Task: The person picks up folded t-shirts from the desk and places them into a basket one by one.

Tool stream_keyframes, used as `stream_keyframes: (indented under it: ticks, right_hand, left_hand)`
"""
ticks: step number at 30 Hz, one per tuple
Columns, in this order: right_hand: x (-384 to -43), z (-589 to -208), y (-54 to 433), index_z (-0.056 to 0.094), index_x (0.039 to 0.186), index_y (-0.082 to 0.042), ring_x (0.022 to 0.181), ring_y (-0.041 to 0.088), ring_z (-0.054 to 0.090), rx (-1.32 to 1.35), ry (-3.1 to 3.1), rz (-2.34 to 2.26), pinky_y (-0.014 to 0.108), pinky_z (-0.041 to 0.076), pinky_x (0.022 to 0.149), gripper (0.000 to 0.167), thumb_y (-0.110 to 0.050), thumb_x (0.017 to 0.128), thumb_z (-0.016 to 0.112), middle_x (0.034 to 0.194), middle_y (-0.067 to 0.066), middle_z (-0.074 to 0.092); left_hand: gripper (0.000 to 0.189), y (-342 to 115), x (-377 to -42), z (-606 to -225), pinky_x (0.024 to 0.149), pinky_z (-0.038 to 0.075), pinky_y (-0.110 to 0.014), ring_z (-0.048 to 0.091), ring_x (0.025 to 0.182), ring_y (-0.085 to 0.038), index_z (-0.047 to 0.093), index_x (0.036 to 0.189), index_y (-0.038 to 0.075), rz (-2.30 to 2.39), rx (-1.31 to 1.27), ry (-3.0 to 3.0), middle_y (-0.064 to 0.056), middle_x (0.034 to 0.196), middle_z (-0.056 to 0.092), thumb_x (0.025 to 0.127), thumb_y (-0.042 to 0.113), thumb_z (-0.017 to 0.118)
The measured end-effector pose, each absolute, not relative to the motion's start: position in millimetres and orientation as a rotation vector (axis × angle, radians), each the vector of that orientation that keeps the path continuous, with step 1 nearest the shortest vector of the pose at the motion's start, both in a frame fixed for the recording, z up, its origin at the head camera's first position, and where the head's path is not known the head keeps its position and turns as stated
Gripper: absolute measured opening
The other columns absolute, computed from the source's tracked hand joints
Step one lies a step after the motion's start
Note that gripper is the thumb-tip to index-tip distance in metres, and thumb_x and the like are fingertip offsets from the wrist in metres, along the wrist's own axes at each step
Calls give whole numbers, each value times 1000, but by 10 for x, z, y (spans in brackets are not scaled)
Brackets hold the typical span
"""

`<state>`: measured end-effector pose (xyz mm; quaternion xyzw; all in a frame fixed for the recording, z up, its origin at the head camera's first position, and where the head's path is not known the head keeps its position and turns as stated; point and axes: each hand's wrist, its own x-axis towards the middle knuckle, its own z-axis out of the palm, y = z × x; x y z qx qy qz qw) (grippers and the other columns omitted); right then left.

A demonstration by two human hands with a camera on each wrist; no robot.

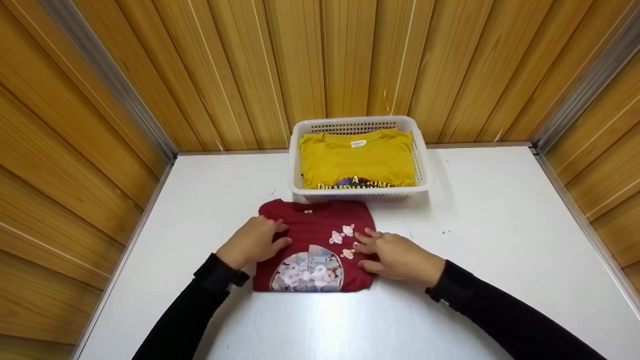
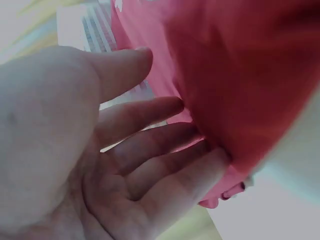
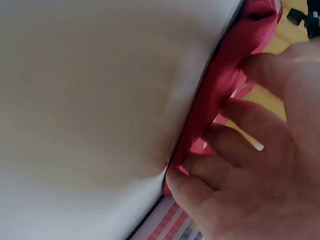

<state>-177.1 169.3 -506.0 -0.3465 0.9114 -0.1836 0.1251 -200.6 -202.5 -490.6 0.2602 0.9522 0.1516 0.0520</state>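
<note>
A folded dark red T-shirt (image 1: 300, 235) lies flat on the white table, with pale pink flowers and a half-round floral print on its front. On its left edge rests my left hand (image 1: 255, 241), thumb and fingers loosely spread over the fabric. My right hand (image 1: 397, 255) touches the opposite edge, its fingertips beside the pink flowers. In the left wrist view, nearly straight fingers (image 2: 165, 165) meet the red cloth. The right wrist view has slightly bent fingers (image 3: 235, 145) against the folded side of the shirt.
Just behind the red shirt stands a white plastic basket (image 1: 296, 170) holding a folded yellow T-shirt (image 1: 357, 160) with printed lettering. Wood-patterned panels (image 1: 345, 55) wall the white table (image 1: 500, 225) at the back and both sides.
</note>
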Motion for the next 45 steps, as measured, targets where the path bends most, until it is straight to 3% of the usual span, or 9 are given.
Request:
stream_keyframes:
  ticks: [7, 11, 15, 19, 24, 32, 37, 41, 45]
  right_hand:
    - [-1814, -5031, 2272, 77, 140, -10, 154, 42, 54, -857, 2689, -649, 70, 43, 123, 38, -15, 104, 66, 156, 13, 66]
    - [-1823, -5015, 2456, 80, 134, -7, 150, 43, 57, -823, 2717, -703, 70, 43, 122, 34, -8, 104, 64, 149, 15, 70]
    - [-1824, -4980, 2446, 79, 134, -5, 146, 45, 62, -832, 2770, -676, 68, 47, 120, 31, -14, 106, 67, 149, 18, 71]
    - [-1892, -4943, 2317, 73, 141, 1, 145, 47, 63, -875, 2881, -634, 64, 50, 119, 42, -24, 107, 72, 157, 25, 63]
    - [-2037, -5004, 2224, 61, 151, 7, 154, 50, 51, -888, 2912, -548, 62, 46, 124, 64, -36, 106, 76, 165, 32, 51]
    - [-2033, -5103, 2262, 52, 157, 11, 160, 55, 41, -790, 2819, -468, 65, 41, 127, 81, -44, 103, 77, 166, 38, 46]
    - [-2004, -5055, 2237, 53, 157, 10, 158, 54, 44, -786, 2805, -446, 65, 41, 127, 82, -48, 103, 77, 165, 38, 48]
    - [-2055, -5034, 2245, 63, 148, 8, 145, 48, 61, -794, 2908, -564, 62, 50, 121, 65, -36, 104, 78, 151, 32, 65]
    - [-2141, -5010, 2274, 70, 140, 8, 132, 46, 71, -788, 3042, -709, 61, 57, 113, 46, -23, 106, 74, 138, 28, 74]
  left_hand:
    - [50, -1520, -1950, -4980, 119, 55, -52, 66, 144, -38, 74, 142, 3, 466, 944, 2833, -28, 147, 69, 108, 40, 71]
    - [54, -1344, -1913, -4999, 123, 52, -52, 62, 148, -39, 70, 147, 3, 429, 1017, 2804, -29, 153, 64, 110, 42, 67]
    - [51, -1321, -1924, -4942, 121, 53, -51, 62, 148, -39, 69, 147, 2, 428, 1002, 2817, -29, 156, 62, 110, 37, 69]
    - [60, -1375, -2004, -4889, 121, 53, -53, 59, 151, -42, 66, 150, 0, 374, 889, 2869, -28, 159, 59, 105, 40, 76]
    - [78, -1382, -2095, -4938, 126, 48, -53, 50, 157, -46, 56, 158, -2, 299, 813, 2828, -29, 165, 52, 103, 49, 78]
    - [83, -1347, -2050, -4957, 124, 50, -53, 49, 158, -45, 55, 159, 0, 253, 860, 2811, -28, 167, 51, 101, 53, 78]
    - [77, -1411, -2023, -4906, 121, 53, -52, 58, 152, -41, 63, 154, 1, 327, 849, 2822, -26, 161, 58, 100, 52, 80]
    - [52, -1466, -2118, -4882, 109, 61, -51, 76, 125, -37, 73, 139, -1, 524, 863, 2873, -22, 138, 76, 104, 37, 79]
    - [30, -1502, -2251, -4873, 95, 66, -50, 80, 100, -32, 78, 124, -2, 638, 855, 2991, -16, 112, 83, 106, 21, 77]
